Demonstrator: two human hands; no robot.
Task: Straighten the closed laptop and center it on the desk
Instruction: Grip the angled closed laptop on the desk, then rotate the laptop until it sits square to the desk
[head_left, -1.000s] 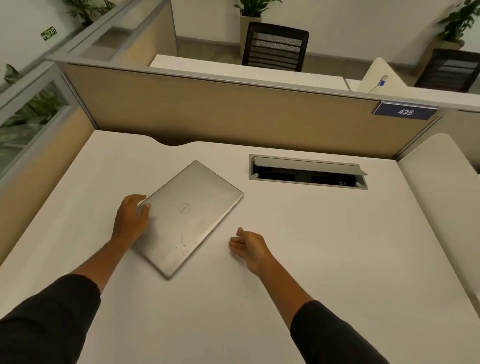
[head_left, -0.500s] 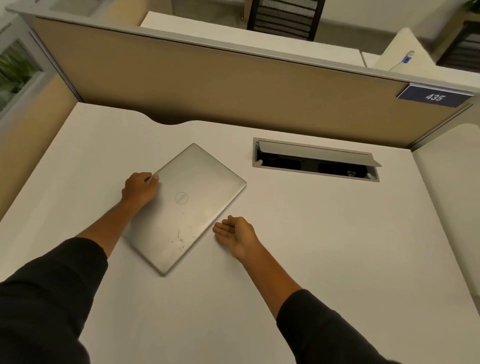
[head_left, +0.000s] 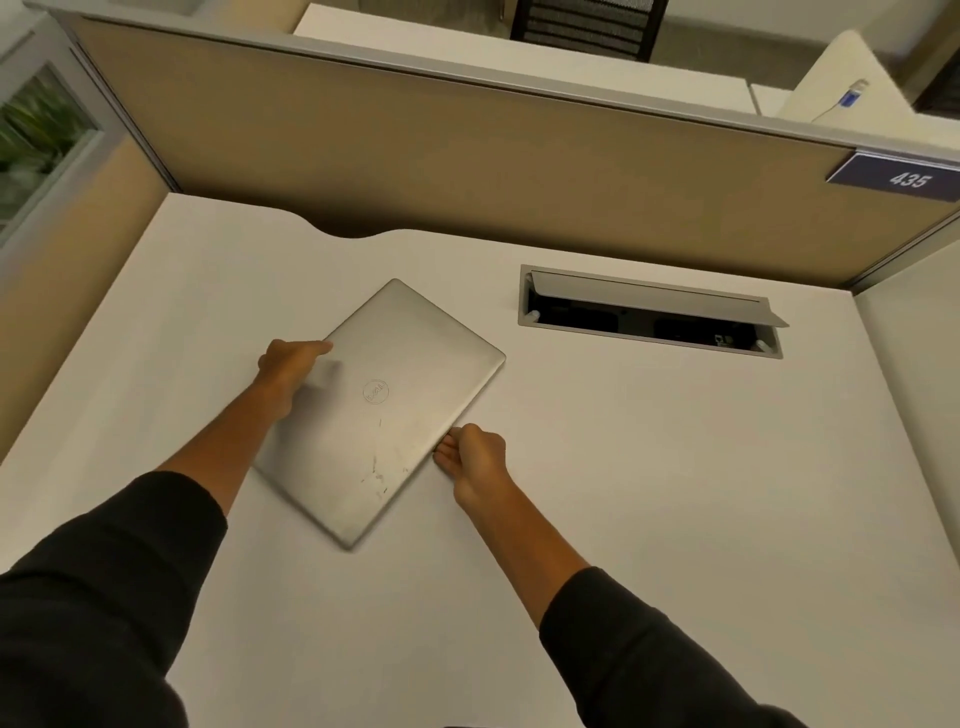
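Laptop (head_left: 384, 410) closed, skewed on desk (head_left: 675, 493), left of the cable hatch (head_left: 649, 312). We note left hand (head_left: 288, 364) gripping its left edge, right hand (head_left: 475, 457) gripping its right edge.

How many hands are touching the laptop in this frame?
2. The left hand is on the laptop's far-left edge; the right hand is at its right edge. Fingertips under the edges are hidden.

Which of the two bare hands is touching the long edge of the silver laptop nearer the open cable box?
The right hand: it holds that edge of the closed silver laptop. The left hand grips the opposite edge.
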